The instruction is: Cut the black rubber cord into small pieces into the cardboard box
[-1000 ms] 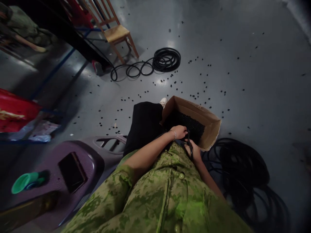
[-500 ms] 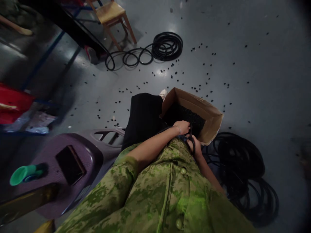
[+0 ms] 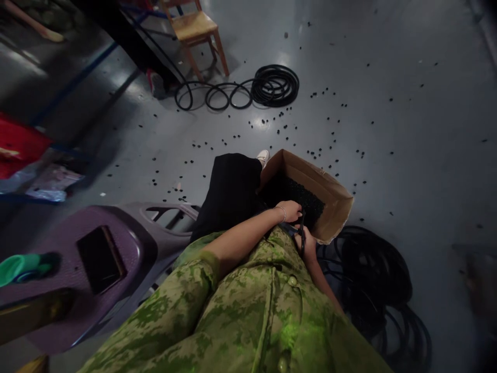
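Close in front of my lap, my left hand [image 3: 290, 210], with a thin bracelet at the wrist, is closed with its fingertips at a black hose [image 3: 303, 228]. Just below it, my right hand [image 3: 307, 243] is wrapped round the same hose, which stands out as a short dark length between the two hands. Both hands are over the near edge of an open cardboard box [image 3: 337, 199]. Inside the box lies a heap of small black pieces [image 3: 306, 196]. The exact grip of the fingers is partly hidden.
A coil of black hose [image 3: 277, 85] lies ahead near a wooden chair [image 3: 196, 28] and another person's shoe [image 3: 156, 83]. More coils [image 3: 375, 267] are at my right. Small black pieces dot the floor. A purple stool [image 3: 132, 248] at left bears a phone [image 3: 101, 259] and green cup [image 3: 17, 268].
The view has turned slightly, so the surroundings appear shifted. Both hands keep hold of the hose; its curved piece by my right hand now looks straighter.
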`<action>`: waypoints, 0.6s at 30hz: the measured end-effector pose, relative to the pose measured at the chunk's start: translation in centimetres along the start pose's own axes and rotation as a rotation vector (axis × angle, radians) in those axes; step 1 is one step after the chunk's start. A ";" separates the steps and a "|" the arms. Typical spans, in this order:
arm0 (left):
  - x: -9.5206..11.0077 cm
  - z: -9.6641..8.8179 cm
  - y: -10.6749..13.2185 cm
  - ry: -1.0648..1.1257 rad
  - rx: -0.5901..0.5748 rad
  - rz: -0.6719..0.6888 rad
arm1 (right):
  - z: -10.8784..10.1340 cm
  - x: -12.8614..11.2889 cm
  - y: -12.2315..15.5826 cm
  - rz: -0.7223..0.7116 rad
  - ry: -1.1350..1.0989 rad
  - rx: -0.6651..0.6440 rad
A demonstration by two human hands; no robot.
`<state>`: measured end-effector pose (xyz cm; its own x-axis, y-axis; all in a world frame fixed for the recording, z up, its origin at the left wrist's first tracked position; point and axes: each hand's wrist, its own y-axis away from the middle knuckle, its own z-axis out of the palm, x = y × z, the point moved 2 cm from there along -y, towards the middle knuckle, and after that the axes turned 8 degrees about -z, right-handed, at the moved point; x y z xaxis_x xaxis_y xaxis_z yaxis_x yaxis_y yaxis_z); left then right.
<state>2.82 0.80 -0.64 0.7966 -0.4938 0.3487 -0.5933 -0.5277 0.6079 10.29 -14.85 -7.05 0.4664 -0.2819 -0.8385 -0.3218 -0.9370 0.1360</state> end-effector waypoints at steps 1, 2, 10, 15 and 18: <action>0.0 0.0 0.0 0.002 0.001 0.003 | 0.0 0.0 0.0 0.000 0.002 0.003; -0.1 0.1 -0.1 0.005 0.004 0.004 | 0.0 0.0 0.0 -0.001 0.003 0.009; -0.1 0.1 -0.2 0.019 -0.005 -0.009 | 0.6 0.6 -0.2 -0.021 0.087 0.070; -0.3 0.1 -0.3 0.024 0.017 -0.029 | 0.8 1.0 -0.5 -0.055 0.099 0.079; -0.4 0.2 -0.4 0.028 0.019 -0.037 | 0.8 1.0 -0.6 -0.071 0.107 0.072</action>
<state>2.71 1.06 -1.23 0.8210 -0.4542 0.3458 -0.5649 -0.5587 0.6072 10.30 -14.42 -8.39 0.5739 -0.2395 -0.7831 -0.3417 -0.9391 0.0368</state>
